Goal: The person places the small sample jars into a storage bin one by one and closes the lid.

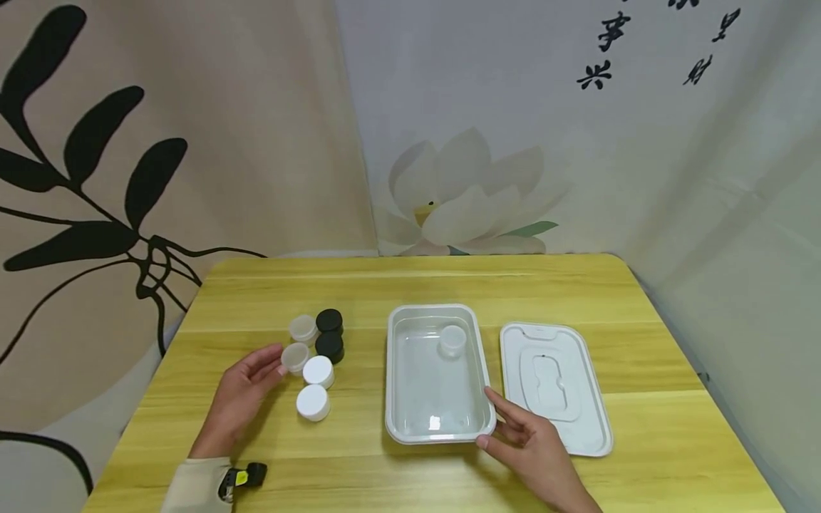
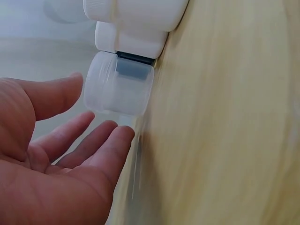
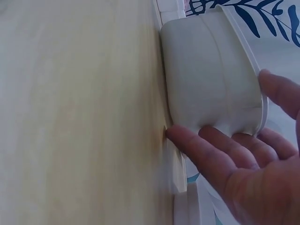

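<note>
On the left, my left hand reaches beside a clear small jar with its fingers apart. The left wrist view shows this jar on its own, thumb and fingertips close around its near side. Two white-lidded jars stand in front of it, two black-lidded jars and another clear jar behind and beside it. My right hand holds the front right corner of a white plastic box, thumb at the rim and fingers along the side wall. One clear jar sits inside the box.
A flat white box lid lies on the wooden table, just right of the box. Wood surface shows between the jars and the box. A printed curtain hangs behind the table's far edge.
</note>
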Demonstrator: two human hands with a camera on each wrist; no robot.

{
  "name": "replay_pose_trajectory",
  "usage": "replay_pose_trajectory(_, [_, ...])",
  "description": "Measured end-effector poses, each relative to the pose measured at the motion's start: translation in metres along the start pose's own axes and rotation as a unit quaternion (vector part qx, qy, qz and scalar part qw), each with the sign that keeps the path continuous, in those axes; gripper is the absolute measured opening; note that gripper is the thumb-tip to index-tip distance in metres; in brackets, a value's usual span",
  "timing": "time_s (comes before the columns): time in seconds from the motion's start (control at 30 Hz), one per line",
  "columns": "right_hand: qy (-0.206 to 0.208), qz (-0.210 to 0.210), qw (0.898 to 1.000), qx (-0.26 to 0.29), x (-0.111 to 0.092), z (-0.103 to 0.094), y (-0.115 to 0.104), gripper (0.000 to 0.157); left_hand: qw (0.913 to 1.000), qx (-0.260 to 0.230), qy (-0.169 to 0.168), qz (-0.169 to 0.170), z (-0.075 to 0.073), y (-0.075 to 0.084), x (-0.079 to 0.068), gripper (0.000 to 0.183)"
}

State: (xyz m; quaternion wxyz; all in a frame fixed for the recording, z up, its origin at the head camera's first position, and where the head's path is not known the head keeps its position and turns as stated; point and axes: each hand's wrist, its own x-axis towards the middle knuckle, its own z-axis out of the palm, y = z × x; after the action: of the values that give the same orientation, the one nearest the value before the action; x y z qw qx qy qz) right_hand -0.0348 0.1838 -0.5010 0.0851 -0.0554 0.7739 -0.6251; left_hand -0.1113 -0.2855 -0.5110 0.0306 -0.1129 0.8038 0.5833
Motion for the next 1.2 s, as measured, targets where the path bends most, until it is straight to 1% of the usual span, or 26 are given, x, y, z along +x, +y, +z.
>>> replay_pose_trajectory(0.13, [-0.006,-0.006,1.000,0.008,0.001,0.000,0.000,0.070,0.9998,-0.005,-0.018,0.002,0.000,-0.001,0.000,0.061])
replay_pose_trajectory(0.27, [-0.011,-0.007,1.000,0.018,0.001,0.000,0.002,0.071,0.9995,0.002,-0.032,0.002,0.001,-0.001,0.001,0.064])
replay_pose_trajectory(0.4, [-0.012,-0.004,1.000,0.024,0.001,0.000,0.002,0.071,0.9993,0.008,-0.035,0.007,0.002,0.000,0.002,0.066])
replay_pose_trajectory(0.7, [-0.025,-0.008,0.999,0.044,0.002,-0.002,0.004,0.071,0.9994,0.027,-0.016,0.016,0.008,0.003,0.004,0.062])
replay_pose_trajectory(0.83, [-0.029,-0.020,0.998,0.051,0.004,-0.002,0.005,0.072,0.9996,0.020,-0.012,0.018,0.008,0.003,0.005,0.061])
replay_pose_trajectory(0.93, [-0.028,-0.025,0.998,0.057,0.005,-0.002,0.005,0.073,0.9995,0.029,-0.003,0.013,0.007,0.004,0.004,0.061])
replay_pose_trajectory(1.07, [-0.025,-0.007,0.997,0.075,0.005,-0.003,0.004,0.074,0.9987,0.046,0.018,0.012,0.002,0.007,-0.001,0.060])
replay_pose_trajectory(1.2, [-0.024,0.010,0.996,0.084,0.004,-0.003,0.002,0.076,0.9978,0.049,0.032,0.030,-0.005,0.012,-0.008,0.059])
